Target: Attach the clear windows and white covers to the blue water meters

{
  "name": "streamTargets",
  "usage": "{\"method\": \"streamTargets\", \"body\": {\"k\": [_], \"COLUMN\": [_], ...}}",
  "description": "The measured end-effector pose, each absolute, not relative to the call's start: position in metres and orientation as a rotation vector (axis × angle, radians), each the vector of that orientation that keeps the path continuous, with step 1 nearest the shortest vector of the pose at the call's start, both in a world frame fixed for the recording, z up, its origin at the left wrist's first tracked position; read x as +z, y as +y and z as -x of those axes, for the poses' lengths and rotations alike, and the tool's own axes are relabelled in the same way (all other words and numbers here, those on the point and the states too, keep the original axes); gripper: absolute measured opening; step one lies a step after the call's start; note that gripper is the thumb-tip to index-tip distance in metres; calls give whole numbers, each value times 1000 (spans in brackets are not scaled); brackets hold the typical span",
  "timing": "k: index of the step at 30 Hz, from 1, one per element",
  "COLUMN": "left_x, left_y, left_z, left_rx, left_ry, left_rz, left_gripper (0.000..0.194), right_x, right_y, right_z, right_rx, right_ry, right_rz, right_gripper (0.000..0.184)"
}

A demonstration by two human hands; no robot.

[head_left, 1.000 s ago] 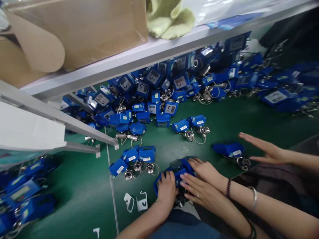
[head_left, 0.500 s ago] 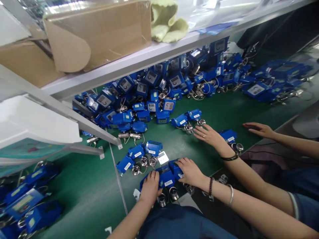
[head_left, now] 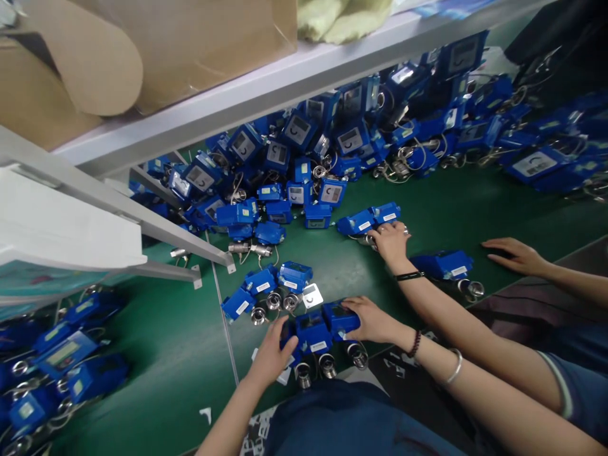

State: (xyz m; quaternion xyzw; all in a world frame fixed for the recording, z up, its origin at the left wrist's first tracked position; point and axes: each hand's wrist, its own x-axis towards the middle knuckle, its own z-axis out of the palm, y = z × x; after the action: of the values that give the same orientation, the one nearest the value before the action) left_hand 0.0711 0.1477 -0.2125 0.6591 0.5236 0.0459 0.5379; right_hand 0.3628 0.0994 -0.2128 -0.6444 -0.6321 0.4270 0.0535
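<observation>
Three blue box-shaped devices point(head_left: 313, 330) with metal ring fittings lie in a row on the green mat point(head_left: 156, 342) just in front of me. My left hand point(head_left: 270, 351) presses its curled fingers against the row's left end. My right hand point(head_left: 370, 320), with bracelets at the wrist, grips the rightmost device. Just beyond lies another group of three such devices point(head_left: 266, 285) with a small white label point(head_left: 312, 296) beside it.
A co-worker's hand point(head_left: 392, 244) rests on a pair of blue devices point(head_left: 368, 218); their other hand point(head_left: 513, 253) lies flat near a single device point(head_left: 444, 263). A big pile of devices point(head_left: 294, 158) sits under a shelf rail point(head_left: 285, 88) holding a cardboard box point(head_left: 190, 44). More devices point(head_left: 57, 361) lie at the lower left.
My hands have stayed on the row of three devices, squeezing it from both ends. The co-worker's nearer hand has reached farther out onto the pair of devices.
</observation>
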Motion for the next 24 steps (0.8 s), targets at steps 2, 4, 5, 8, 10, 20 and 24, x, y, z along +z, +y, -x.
{"method": "streamTargets", "body": {"k": [2,4,5,8,10,20,24], "left_x": [-220,-228,-232,-243,-248,-230,-211], "left_y": [156,164,168,172,172,172,193], "left_z": [-58,-46,-41,-32,-30,-18,-29], "left_rx": [155,157,159,175,198,444,479], "left_ry": [1255,1269,1274,1294,1313,1634,1869], "left_rz": [-1433,-1372,-1348,-1318,-1335,-1597,-1938], "left_gripper": [57,64,67,70,64,36,50], "right_x": [-217,-221,-223,-230,-234,-224,-204], "right_y": [100,101,102,106,109,166,200], "right_z": [-369,-374,-376,-379,-379,-351,-295], "right_rx": [1354,1403,1412,1370,1322,1039,913], "right_ry": [-1900,-1877,-1862,-1815,-1798,-1883,-1974], "right_rz": [1946,1922,1917,1965,2019,2103,2011], "right_gripper": [84,79,70,38,31,37,67]}}
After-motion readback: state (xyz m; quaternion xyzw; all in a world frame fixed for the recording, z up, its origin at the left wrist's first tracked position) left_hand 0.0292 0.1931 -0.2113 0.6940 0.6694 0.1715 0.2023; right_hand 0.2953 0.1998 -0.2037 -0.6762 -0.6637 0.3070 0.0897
